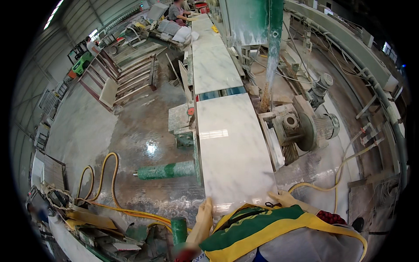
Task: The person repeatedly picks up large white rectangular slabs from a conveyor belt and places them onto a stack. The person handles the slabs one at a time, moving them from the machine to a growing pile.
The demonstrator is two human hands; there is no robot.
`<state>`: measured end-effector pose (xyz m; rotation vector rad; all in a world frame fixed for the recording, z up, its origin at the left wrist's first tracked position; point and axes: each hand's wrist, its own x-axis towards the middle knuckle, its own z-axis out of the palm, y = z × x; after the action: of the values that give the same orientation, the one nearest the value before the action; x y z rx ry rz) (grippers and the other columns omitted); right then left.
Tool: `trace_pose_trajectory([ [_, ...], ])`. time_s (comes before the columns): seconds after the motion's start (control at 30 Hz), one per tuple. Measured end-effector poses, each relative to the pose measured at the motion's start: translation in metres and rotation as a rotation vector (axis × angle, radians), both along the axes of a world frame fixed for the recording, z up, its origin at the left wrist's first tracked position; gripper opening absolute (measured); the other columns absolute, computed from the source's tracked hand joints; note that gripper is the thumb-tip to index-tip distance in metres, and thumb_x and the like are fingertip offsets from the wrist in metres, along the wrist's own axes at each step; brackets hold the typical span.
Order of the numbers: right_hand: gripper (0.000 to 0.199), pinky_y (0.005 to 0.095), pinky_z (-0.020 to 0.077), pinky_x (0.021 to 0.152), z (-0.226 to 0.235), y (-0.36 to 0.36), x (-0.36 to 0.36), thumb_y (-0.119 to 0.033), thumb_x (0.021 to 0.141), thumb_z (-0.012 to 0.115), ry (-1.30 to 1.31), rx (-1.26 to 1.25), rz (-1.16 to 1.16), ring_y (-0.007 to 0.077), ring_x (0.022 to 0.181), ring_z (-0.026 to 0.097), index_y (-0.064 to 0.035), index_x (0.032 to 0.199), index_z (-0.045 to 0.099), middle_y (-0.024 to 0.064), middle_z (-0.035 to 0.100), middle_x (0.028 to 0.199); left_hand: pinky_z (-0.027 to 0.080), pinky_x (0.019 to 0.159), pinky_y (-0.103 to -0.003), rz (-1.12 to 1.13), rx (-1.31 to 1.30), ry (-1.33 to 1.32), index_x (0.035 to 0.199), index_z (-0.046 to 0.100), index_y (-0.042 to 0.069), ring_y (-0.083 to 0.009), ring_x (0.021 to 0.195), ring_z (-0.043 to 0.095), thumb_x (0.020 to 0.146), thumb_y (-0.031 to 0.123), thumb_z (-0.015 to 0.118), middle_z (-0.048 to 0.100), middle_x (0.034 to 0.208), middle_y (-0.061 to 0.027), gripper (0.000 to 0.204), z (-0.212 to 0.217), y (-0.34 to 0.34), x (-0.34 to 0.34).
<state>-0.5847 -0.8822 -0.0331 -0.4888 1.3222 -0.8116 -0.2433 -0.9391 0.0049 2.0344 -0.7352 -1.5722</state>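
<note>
A polished white marble slab point(233, 148) with grey veining lies lengthwise before me on the conveyor line. My left hand point(205, 213) is closed at its near left corner, the fingers along the side edge. At the near right corner my right hand point(283, 199) grips the edge, with part of that hand hidden by the apron. Both hands look covered by pale gloves. Beyond a short gap showing blue rollers point(222, 93), a second marble slab point(214, 65) lies in line with the first. My green and yellow apron point(257, 227) touches the near end.
A green cylinder point(166, 170) juts out left of the line; motors point(301, 124) flank it on the right. Yellow hoses point(115, 174) loop over the wet floor near stone offcuts point(126, 236). Farther off are a metal rack point(131, 78), a green forklift point(82, 63) and a co-worker point(176, 13).
</note>
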Motion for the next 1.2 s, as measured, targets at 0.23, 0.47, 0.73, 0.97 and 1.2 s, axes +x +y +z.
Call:
trace_pose_trajectory([
  [0.23, 0.035, 0.0283, 0.0319, 0.057, -0.032, -0.036, -0.023, -0.037, 0.099, 0.067, 0.191, -0.137, 0.199, 0.0055, 0.067, 0.043, -0.0090, 0.079, 0.063, -0.0049, 0.052, 0.074, 0.049, 0.088, -0.033, 0.028, 0.069, 0.019, 0.137, 0.063, 0.009, -0.0197, 0.100, 0.061, 0.091, 0.064, 0.059, 0.066, 0.120, -0.0120, 0.072, -0.011, -0.036, -0.006],
  [0.47, 0.034, 0.0288, 0.0361, 0.059, -0.011, -0.060, -0.015, -0.035, 0.099, 0.066, 0.336, -0.253, 0.200, 0.0078, 0.068, 0.045, -0.0049, 0.082, 0.064, -0.0044, 0.051, 0.073, 0.043, 0.067, -0.030, 0.146, -0.021, 0.026, 0.118, 0.068, 0.016, -0.0117, 0.078, 0.052, 0.093, 0.053, 0.064, 0.057, 0.089, 0.0000, 0.045, -0.081, -0.059, 0.011],
  [0.73, 0.037, 0.0302, 0.0372, 0.057, 0.003, -0.074, -0.008, -0.034, 0.098, 0.067, 0.407, -0.239, 0.144, 0.0089, 0.065, 0.045, -0.0029, 0.078, 0.063, -0.0022, 0.053, 0.070, 0.041, 0.061, -0.031, -0.023, -0.195, 0.184, 0.095, 0.068, 0.017, -0.0101, 0.066, 0.045, 0.095, 0.059, 0.059, 0.048, 0.068, 0.0036, 0.044, -0.097, -0.071, 0.016],
  [0.97, 0.037, 0.0300, 0.0392, 0.057, 0.001, -0.085, -0.004, -0.034, 0.096, 0.071, 0.376, -0.143, 0.041, 0.0088, 0.065, 0.047, -0.0033, 0.076, 0.062, -0.0016, 0.053, 0.069, 0.035, 0.053, -0.029, -0.149, -0.536, 0.372, 0.083, 0.061, 0.016, -0.0069, 0.060, 0.041, 0.103, 0.044, 0.053, 0.046, 0.067, 0.0068, 0.036, -0.099, -0.081, 0.016],
  [1.2, 0.032, 0.0265, 0.0461, 0.063, 0.007, -0.090, -0.002, -0.033, 0.097, 0.069, 0.254, -0.066, -0.020, 0.0092, 0.076, 0.054, -0.0022, 0.094, 0.065, -0.0003, 0.061, 0.083, 0.043, 0.059, -0.027, -0.143, -0.503, 0.348, 0.092, 0.062, 0.010, -0.0067, 0.066, 0.049, 0.103, 0.039, 0.054, 0.052, 0.076, 0.0044, 0.032, -0.144, -0.095, 0.028],
])
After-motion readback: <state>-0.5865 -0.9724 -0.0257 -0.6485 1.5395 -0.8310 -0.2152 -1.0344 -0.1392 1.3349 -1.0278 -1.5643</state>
